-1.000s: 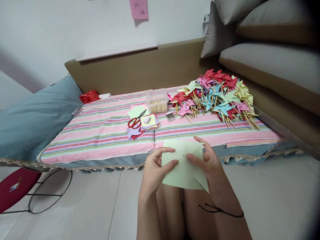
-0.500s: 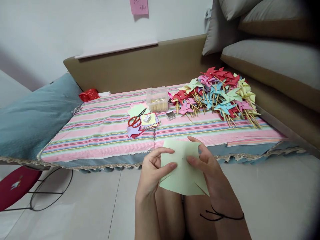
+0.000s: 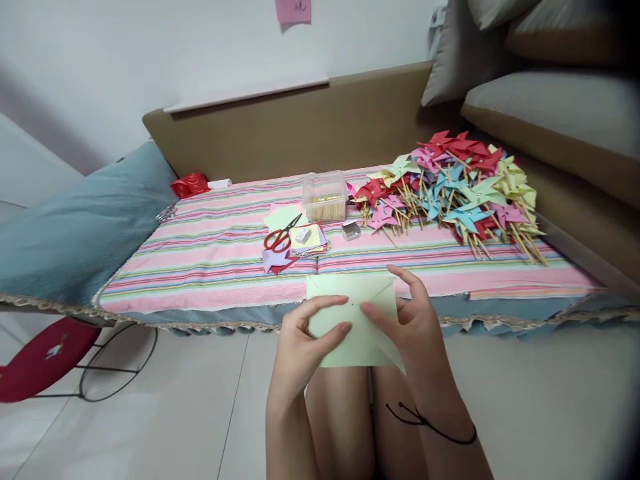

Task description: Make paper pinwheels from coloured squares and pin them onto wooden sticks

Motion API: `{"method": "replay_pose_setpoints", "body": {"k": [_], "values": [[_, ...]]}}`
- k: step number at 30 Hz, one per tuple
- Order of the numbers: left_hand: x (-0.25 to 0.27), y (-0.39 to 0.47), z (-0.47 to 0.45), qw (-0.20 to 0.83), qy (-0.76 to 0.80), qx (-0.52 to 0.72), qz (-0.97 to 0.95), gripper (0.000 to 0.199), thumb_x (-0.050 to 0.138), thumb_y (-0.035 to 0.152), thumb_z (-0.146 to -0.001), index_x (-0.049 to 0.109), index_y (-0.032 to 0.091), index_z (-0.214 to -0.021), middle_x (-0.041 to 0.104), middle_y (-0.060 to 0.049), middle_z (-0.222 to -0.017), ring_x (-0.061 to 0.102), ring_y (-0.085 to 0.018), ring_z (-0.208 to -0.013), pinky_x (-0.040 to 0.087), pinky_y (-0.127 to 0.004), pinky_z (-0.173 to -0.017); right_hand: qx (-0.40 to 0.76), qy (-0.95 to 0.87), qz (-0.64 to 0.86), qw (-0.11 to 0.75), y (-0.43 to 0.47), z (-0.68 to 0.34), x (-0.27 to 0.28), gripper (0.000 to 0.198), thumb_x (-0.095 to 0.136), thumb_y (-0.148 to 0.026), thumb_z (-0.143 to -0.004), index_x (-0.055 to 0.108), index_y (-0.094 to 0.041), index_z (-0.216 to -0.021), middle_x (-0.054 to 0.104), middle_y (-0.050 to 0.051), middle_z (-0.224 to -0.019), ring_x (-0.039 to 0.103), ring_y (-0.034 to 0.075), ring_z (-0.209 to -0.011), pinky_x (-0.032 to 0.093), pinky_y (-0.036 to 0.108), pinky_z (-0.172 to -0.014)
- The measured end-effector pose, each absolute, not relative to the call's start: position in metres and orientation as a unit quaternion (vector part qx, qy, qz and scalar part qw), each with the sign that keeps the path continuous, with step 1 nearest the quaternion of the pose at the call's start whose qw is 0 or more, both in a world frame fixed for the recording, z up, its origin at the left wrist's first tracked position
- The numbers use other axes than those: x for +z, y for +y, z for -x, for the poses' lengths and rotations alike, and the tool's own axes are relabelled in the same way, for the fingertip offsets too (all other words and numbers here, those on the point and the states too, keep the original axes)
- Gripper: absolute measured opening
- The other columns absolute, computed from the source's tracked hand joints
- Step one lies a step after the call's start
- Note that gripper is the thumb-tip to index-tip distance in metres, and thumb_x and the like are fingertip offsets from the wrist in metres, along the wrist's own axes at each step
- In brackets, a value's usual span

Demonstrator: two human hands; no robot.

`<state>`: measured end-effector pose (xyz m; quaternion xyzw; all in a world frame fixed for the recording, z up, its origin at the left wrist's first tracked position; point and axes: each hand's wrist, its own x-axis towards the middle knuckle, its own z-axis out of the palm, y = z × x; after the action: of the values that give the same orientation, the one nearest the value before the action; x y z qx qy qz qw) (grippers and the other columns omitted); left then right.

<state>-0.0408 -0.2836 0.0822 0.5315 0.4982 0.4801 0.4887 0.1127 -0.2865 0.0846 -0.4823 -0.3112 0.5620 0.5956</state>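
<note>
A square of pale green paper (image 3: 357,347) is held over the lap (image 3: 345,413), just in front of the sofa's front edge, its top covering part of the striped cloth (image 3: 160,267) in the view. The left hand (image 3: 300,337) grips the paper's left side, thumb and index finger lying over the near face; the remaining fingers are mostly hidden. The right hand (image 3: 420,330) grips the right side with its thumb pressed to the near face beside a small dark dot (image 3: 352,305); its index finger stands raised past the top right corner, and its other fingertips pass out of sight behind the sheet. Thin lines run in from both upper corners, probably cuts, though they are too faint to be sure. The lower right part is partly covered by the right hand.

On the sofa (image 3: 250,141), toward the middle of its front edge, red-handled scissors (image 3: 287,233) lie partly over green paper (image 3: 278,217), beside a paper stack (image 3: 316,247) topped by a little box (image 3: 303,235) with unreadable print. Behind, a clear tub (image 3: 327,185) holds sticks (image 3: 325,211). Pinwheels (image 3: 450,193) crowd the right end, overlapping too much to count. A red seat (image 3: 47,367) and a pink note (image 3: 293,11) are cut off by the frame.
</note>
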Motion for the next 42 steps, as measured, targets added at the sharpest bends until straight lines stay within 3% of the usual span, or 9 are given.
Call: {"method": "replay_pose_setpoints", "body": {"k": [7,14,20,24,36,42], "values": [[0.094,-0.290,0.047,0.404,0.569,0.565,-0.440,0.020,0.078,0.030,-0.068,0.070,0.021,-0.084,0.070,-0.004,-0.088,0.065,-0.019,-0.082,0.051,-0.026,-0.065,0.600,-0.369,0.444,0.554,-0.275,-0.094,0.095,0.089,0.082,-0.037,-0.064,0.032,-0.026,-0.137,0.073,-0.001,-0.069,0.067,0.020,-0.057,0.054,0.029,-0.052],[0.105,-0.291,0.042,0.493,0.535,0.618,-0.296,0.053,0.080,0.029,-0.064,0.040,0.026,-0.099,0.066,0.005,-0.068,0.059,-0.012,-0.048,0.048,-0.022,-0.046,0.622,-0.365,0.434,0.540,-0.272,-0.089,0.098,0.091,0.083,-0.037,-0.064,0.031,-0.028,-0.137,0.074,0.001,-0.073,0.068,0.021,-0.060,0.056,0.031,-0.053],[0.103,-0.284,0.043,0.574,0.497,0.598,-0.257,0.062,0.083,0.026,-0.059,0.047,0.020,-0.110,0.073,-0.008,-0.090,0.071,-0.023,-0.072,0.056,-0.032,-0.063,0.623,-0.367,0.442,0.531,-0.271,-0.092,0.090,0.091,0.083,-0.038,-0.064,0.031,-0.027,-0.138,0.075,0.002,-0.075,0.069,0.022,-0.062,0.056,0.030,-0.053],[0.101,-0.281,0.042,0.600,0.481,0.586,-0.255,0.058,0.080,0.026,-0.063,0.049,0.017,-0.111,0.073,-0.010,-0.090,0.072,-0.025,-0.074,0.057,-0.033,-0.064,0.624,-0.366,0.442,0.531,-0.269,-0.093,0.087,0.089,0.083,-0.037,-0.064,0.033,-0.028,-0.137,0.075,0.002,-0.078,0.069,0.022,-0.065,0.057,0.031,-0.055],[0.096,-0.276,0.045,0.617,0.478,0.570,-0.256,0.059,0.082,0.024,-0.061,0.047,0.019,-0.108,0.072,-0.006,-0.082,0.070,-0.022,-0.069,0.054,-0.031,-0.063,0.628,-0.354,0.434,0.540,-0.269,-0.093,0.083,0.086,0.082,-0.036,-0.065,0.034,-0.029,-0.136,0.075,0.001,-0.079,0.069,0.021,-0.063,0.057,0.031,-0.054],[0.092,-0.274,0.048,0.589,0.496,0.588,-0.248,0.047,0.079,0.031,-0.067,0.050,0.021,-0.102,0.069,0.000,-0.077,0.059,-0.010,-0.056,0.044,-0.020,-0.053,0.555,-0.306,0.481,0.606,-0.260,-0.096,0.075,0.080,0.086,-0.033,-0.059,0.045,-0.027,-0.127,0.077,0.003,-0.079,0.070,0.021,-0.065,0.057,0.029,-0.055]]}}
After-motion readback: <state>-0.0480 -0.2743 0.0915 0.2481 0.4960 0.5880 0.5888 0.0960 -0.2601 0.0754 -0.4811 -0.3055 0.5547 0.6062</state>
